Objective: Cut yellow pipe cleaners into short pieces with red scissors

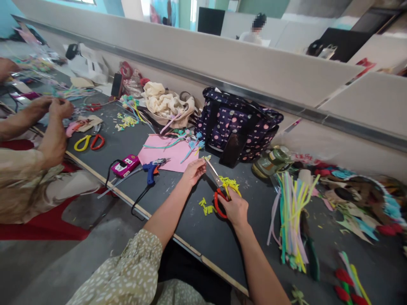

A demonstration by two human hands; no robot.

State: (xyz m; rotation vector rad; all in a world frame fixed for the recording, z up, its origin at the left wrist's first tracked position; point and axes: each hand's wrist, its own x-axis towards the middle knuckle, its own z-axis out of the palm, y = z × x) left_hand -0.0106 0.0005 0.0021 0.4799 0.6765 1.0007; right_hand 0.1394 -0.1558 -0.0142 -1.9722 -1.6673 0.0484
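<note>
Scissors (216, 179) with one red and one yellow handle are in my right hand (235, 206), blades pointing up and away from me. Their tips meet a small pale yellow-green piece (207, 158) that my left hand (194, 171) pinches between its fingertips. The exact shape of that piece is too small to make out. Bright yellow cut bits (229, 183) lie in a pile behind the scissors. A few more yellow bits (206, 207) are scattered between my two forearms.
A blue glue gun (151, 174) and a purple box (126, 165) lie to the left, near pink paper (168, 159). Behind stand a dotted bag (238, 123) and a green bottle (270, 163). Pastel fuzzy stems (291, 224) lie right. A co-worker's hands (59, 108) work at far left.
</note>
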